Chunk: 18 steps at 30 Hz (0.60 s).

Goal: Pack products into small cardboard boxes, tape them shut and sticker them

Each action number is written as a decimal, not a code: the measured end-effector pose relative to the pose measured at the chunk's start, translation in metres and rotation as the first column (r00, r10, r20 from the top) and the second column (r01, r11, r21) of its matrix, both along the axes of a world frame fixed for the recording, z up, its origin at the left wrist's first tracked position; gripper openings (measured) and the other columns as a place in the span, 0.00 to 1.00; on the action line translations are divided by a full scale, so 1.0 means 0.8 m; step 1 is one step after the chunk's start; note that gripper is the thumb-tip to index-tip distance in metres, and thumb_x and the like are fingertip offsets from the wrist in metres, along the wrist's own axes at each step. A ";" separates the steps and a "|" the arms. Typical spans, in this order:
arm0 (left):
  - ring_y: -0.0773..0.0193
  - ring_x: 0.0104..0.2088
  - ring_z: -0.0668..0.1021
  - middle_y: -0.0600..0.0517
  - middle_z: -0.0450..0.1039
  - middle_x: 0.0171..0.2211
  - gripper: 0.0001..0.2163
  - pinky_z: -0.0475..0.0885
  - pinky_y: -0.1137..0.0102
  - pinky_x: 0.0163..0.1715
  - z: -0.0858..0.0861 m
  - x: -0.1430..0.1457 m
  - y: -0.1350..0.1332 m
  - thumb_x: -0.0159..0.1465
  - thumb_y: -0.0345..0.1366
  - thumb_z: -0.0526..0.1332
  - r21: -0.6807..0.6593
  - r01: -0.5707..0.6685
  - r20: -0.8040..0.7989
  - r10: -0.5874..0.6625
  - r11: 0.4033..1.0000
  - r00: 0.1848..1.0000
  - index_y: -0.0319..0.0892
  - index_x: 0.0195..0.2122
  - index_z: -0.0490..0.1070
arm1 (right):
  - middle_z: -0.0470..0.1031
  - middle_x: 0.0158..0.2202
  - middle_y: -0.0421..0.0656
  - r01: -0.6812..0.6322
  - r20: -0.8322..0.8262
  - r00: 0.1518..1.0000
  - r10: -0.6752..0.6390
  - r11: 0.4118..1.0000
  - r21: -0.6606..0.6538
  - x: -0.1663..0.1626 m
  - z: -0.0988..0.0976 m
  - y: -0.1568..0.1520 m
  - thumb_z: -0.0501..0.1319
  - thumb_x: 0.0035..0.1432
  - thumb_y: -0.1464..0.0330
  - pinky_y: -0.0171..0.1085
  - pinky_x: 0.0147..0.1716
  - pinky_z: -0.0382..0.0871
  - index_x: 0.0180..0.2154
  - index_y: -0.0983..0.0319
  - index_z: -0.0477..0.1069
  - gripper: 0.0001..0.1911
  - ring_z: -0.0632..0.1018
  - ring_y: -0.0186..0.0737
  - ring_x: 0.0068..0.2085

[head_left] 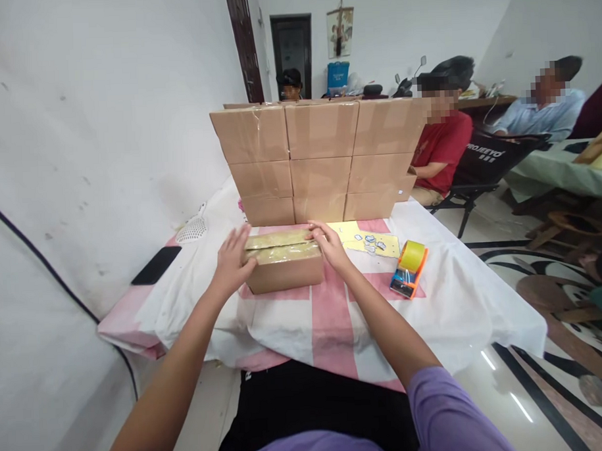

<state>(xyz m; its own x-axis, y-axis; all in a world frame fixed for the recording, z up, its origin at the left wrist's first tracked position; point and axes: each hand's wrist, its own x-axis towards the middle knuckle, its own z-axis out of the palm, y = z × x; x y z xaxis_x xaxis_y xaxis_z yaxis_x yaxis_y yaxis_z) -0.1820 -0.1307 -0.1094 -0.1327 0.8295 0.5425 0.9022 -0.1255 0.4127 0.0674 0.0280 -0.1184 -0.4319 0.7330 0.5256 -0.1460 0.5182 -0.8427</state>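
A small brown cardboard box (285, 273) lies on the cloth-covered table, with shiny yellowish tape along its top, where a seam between the flaps shows. My left hand (232, 259) holds the box's left end, thumb at the front top corner and fingers along the side. At the right end, my right hand (328, 243) grips the box, its fingertips bent over the top edge by the tape. An orange tape dispenser with a yellow roll (410, 269) rests to the right of the box. Behind it lies a yellow printed sheet (373, 243).
Taped cardboard boxes (320, 133) are stacked like a wall at the table's back. A black phone (156, 265) and a white perforated object (192, 230) lie at left, near the wall. A person in red (444, 148) sits to the right; others sit farther back.
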 end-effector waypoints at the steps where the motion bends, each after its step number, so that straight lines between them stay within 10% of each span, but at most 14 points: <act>1: 0.49 0.68 0.64 0.48 0.65 0.66 0.28 0.49 0.48 0.69 0.006 0.006 -0.001 0.65 0.38 0.55 -0.044 0.022 -0.075 -0.025 0.999 0.997 0.50 0.68 0.60 | 0.82 0.43 0.45 0.028 0.059 0.998 -0.032 0.996 0.082 0.008 0.000 -0.007 0.56 0.66 0.54 0.53 0.62 0.59 0.57 0.56 0.71 0.23 0.75 0.49 0.56; 6: 0.49 0.55 0.75 0.45 0.76 0.56 0.23 0.61 0.52 0.61 0.021 0.048 -0.002 0.71 0.46 0.51 -0.105 0.018 -0.274 -0.047 0.994 0.961 0.47 0.64 0.68 | 0.75 0.55 0.48 0.402 0.083 0.883 -0.462 0.835 0.376 0.098 0.004 -0.049 0.57 0.66 0.61 0.58 0.63 0.55 0.55 0.56 0.71 0.18 0.70 0.51 0.60; 10: 0.41 0.52 0.74 0.41 0.75 0.53 0.27 0.63 0.50 0.55 0.023 0.071 0.004 0.67 0.56 0.55 -0.123 -0.043 -0.383 -0.008 0.991 0.924 0.45 0.59 0.73 | 0.65 0.57 0.52 0.904 -0.136 0.419 -0.898 0.398 0.157 0.207 -0.013 -0.052 0.63 0.58 0.61 0.58 0.61 0.60 0.55 0.59 0.64 0.25 0.68 0.52 0.60; 11: 0.40 0.51 0.73 0.40 0.74 0.52 0.28 0.63 0.50 0.54 0.023 0.074 0.007 0.66 0.58 0.55 -0.132 -0.055 -0.400 -0.002 0.990 0.916 0.45 0.58 0.74 | 0.64 0.56 0.52 0.930 -0.118 0.366 -0.923 0.365 0.028 0.229 -0.020 -0.046 0.65 0.54 0.60 0.56 0.58 0.65 0.55 0.59 0.61 0.28 0.70 0.50 0.56; 15: 0.41 0.51 0.72 0.42 0.73 0.53 0.27 0.62 0.50 0.54 0.027 0.073 0.018 0.65 0.60 0.55 -0.198 -0.077 -0.419 -0.013 0.977 0.908 0.48 0.56 0.75 | 0.71 0.40 0.42 0.731 0.003 0.590 -0.807 0.533 -0.426 0.277 -0.054 -0.020 0.71 0.40 0.58 0.48 0.44 0.76 0.45 0.58 0.59 0.32 0.77 0.43 0.41; 18: 0.41 0.52 0.71 0.42 0.74 0.52 0.27 0.59 0.50 0.56 0.029 0.069 0.021 0.64 0.61 0.56 -0.192 -0.077 -0.420 -0.011 0.978 0.908 0.48 0.54 0.75 | 0.76 0.35 0.44 0.613 0.016 0.724 -0.690 0.632 -0.473 0.282 -0.069 -0.013 0.74 0.35 0.57 0.47 0.41 0.77 0.39 0.60 0.66 0.30 0.80 0.46 0.38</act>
<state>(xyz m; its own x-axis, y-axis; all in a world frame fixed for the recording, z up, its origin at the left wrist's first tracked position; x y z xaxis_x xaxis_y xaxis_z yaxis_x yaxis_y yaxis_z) -0.1266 -0.1136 -0.0862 0.0394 0.9249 0.3782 0.9988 -0.0473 0.0117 0.2929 0.0179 -0.1734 0.3029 0.9468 0.1088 -0.0545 0.1312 -0.9899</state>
